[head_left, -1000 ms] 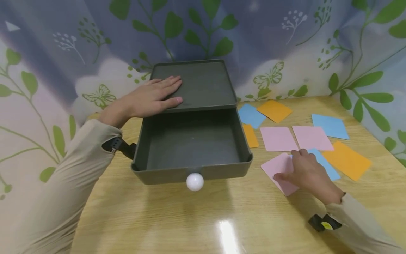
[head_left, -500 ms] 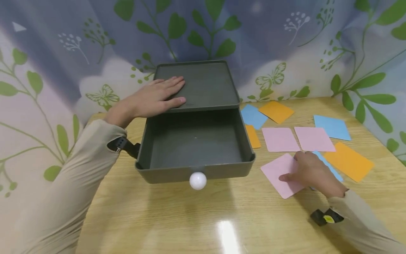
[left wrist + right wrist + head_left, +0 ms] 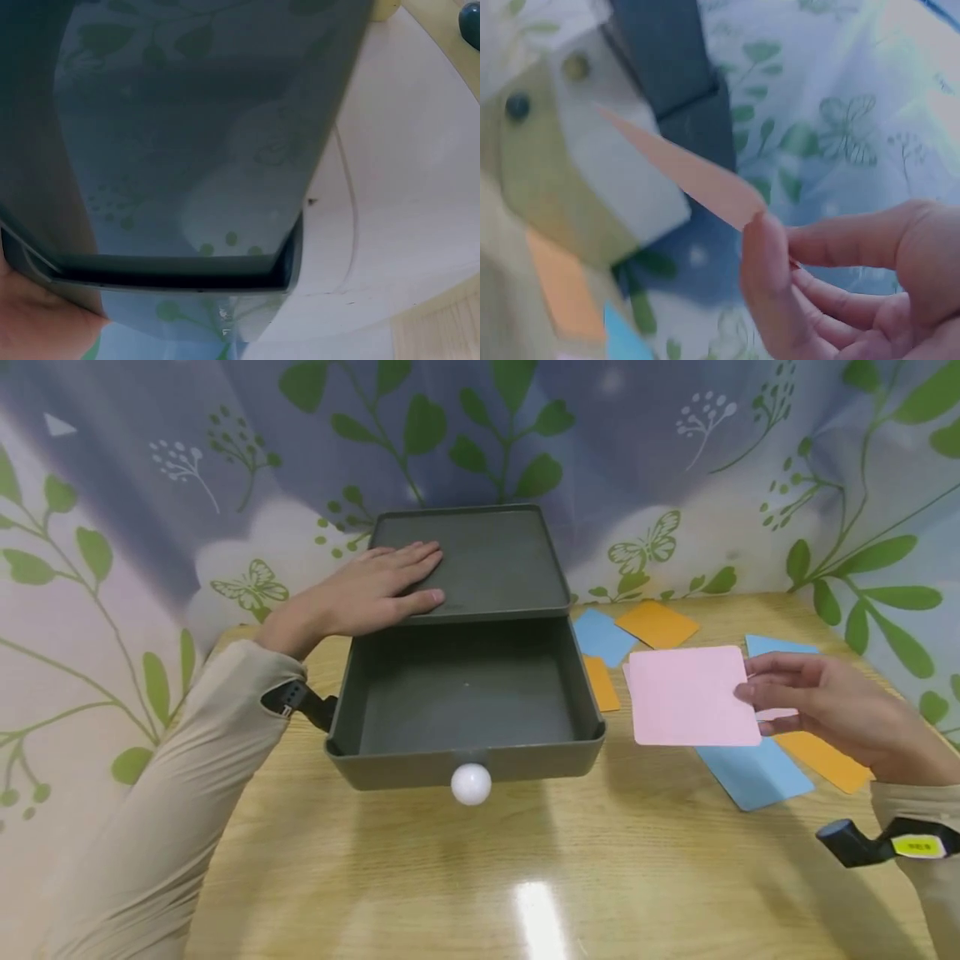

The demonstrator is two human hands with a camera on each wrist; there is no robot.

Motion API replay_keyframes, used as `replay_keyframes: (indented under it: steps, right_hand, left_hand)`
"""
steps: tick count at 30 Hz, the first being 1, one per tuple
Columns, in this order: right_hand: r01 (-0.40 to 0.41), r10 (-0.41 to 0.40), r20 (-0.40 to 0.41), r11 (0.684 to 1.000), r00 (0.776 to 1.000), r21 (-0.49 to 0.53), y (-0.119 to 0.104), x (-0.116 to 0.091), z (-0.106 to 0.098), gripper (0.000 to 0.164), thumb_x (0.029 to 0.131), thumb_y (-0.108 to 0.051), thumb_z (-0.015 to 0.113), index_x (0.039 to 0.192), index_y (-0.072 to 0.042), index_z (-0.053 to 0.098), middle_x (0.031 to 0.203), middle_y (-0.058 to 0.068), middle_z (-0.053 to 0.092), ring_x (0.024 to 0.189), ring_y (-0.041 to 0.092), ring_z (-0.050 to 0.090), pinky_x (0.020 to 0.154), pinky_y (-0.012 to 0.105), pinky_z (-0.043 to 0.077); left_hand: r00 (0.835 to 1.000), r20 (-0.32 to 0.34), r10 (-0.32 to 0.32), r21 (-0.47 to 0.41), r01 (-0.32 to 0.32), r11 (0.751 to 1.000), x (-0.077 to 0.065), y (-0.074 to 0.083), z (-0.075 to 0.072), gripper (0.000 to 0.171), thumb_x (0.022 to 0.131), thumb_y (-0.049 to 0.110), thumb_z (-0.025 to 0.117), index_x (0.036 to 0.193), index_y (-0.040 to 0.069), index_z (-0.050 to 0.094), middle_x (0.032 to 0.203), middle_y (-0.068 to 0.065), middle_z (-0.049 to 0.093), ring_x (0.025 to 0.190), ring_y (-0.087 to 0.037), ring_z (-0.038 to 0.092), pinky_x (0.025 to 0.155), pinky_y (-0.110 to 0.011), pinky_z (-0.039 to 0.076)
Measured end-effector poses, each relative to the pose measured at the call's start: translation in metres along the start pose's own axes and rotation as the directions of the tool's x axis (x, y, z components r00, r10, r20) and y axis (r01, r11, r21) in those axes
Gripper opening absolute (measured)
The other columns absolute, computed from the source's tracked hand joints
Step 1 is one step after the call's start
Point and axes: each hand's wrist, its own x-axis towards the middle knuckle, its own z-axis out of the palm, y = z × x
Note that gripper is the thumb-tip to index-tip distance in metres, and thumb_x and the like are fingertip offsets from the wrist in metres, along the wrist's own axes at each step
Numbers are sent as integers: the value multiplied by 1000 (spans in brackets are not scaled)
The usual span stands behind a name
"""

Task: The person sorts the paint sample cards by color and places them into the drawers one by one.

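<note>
My left hand (image 3: 367,589) rests flat, fingers straight, on the top of a dark grey box (image 3: 495,560). Below that top, the box's drawer (image 3: 532,764) stands pulled out, its inside bare, with a white round knob (image 3: 471,785) on its front. To the right of the drawer, my right hand (image 3: 832,710) pinches a pink square card (image 3: 690,693) by its right edge, raised above the table. The right wrist view shows this card (image 3: 705,180) nearly edge-on between thumb and fingers. Part of my left hand (image 3: 45,322) shows beside the box in the left wrist view.
Under and around the raised card lie a blue card (image 3: 757,777), an orange card (image 3: 825,760) and partly hidden pink ones. More blue (image 3: 603,637) and orange cards (image 3: 656,623) lie by the box's right side. A patterned curtain (image 3: 645,460) hangs behind the wooden table (image 3: 637,877).
My right hand has picked the front pink card up off the table and moved it up and rightward, uncovering more of the blue card. The left hand keeps its place on the box.
</note>
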Motion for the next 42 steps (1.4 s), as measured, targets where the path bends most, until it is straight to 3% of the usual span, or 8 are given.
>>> replay_keyframes:
  steps: [6, 13, 17, 26, 29, 33, 38, 42]
  right_hand:
    - [103, -130, 62, 939, 990, 330, -26, 7, 5, 27, 98, 7, 46, 112, -7, 64, 101, 1, 62, 80, 14, 60, 68, 29, 53]
    - [89, -246, 237, 846, 940, 525, -50, 18, 17, 38, 100, 7, 35, 130, -3, 58, 112, 10, 66, 89, 20, 67, 75, 33, 55]
    - [61, -245, 277, 841, 929, 538, -59, 23, 29, 38, 100, 6, 36, 131, -4, 56, 110, 9, 67, 89, 20, 67, 74, 33, 55]
    - [131, -296, 341, 893, 892, 430, -85, 32, 75, 32, 100, 3, 42, 131, -3, 50, 98, 10, 67, 83, 21, 66, 75, 33, 56]
    - [156, -290, 309, 907, 906, 392, -89, 33, 82, 30, 100, 1, 46, 129, -4, 48, 91, 12, 67, 79, 23, 65, 75, 36, 56]
    - [153, -220, 201, 941, 955, 303, -88, 33, 77, 31, 98, -2, 53, 127, -6, 46, 92, 13, 68, 78, 24, 65, 74, 37, 56]
    - [65, -65, 20, 997, 998, 31, -68, 44, 57, 42, 94, -10, 64, 130, -5, 42, 100, 9, 66, 87, 19, 67, 79, 37, 56]
    - [-48, 42, -27, 961, 999, -274, -41, 63, 37, 60, 92, -25, 68, 137, 1, 38, 114, 18, 58, 93, 21, 66, 80, 38, 56]
  left_hand:
    - [1000, -1, -3, -1, 3, 1000, -1, -2, 0, 70, 104, 46, 31, 154, 3, 10, 161, -14, 5, 148, -29, 4, 117, -47, 6]
    - [1000, 3, -2, 11, 2, 1000, 1, -1, -1, 69, 104, 46, 30, 154, 3, 9, 161, -13, 5, 148, -29, 4, 117, -46, 6]
    - [1000, 9, -3, 18, 3, 1000, 4, 2, -3, 69, 104, 46, 30, 154, 4, 9, 161, -13, 4, 148, -28, 4, 117, -46, 6]
    - [1000, 0, -10, 9, 10, 1000, 1, 1, -1, 69, 104, 46, 30, 154, 4, 10, 161, -13, 5, 148, -29, 5, 117, -47, 6]
    - [1000, -6, -12, 9, 12, 1000, 1, 1, -1, 69, 104, 45, 31, 154, 4, 10, 161, -13, 6, 148, -29, 5, 117, -46, 7]
    - [1000, -11, -14, 10, 14, 1000, 0, 1, -2, 68, 104, 45, 31, 154, 3, 11, 161, -13, 6, 148, -29, 6, 117, -46, 6]
    - [1000, 0, -14, 8, 14, 1000, 0, 1, -1, 68, 104, 44, 31, 154, 3, 10, 161, -13, 6, 148, -29, 5, 117, -46, 7]
    - [1000, -2, -12, 5, 12, 1000, 0, 1, -1, 68, 104, 44, 31, 154, 3, 11, 161, -13, 6, 148, -29, 6, 117, -46, 7]
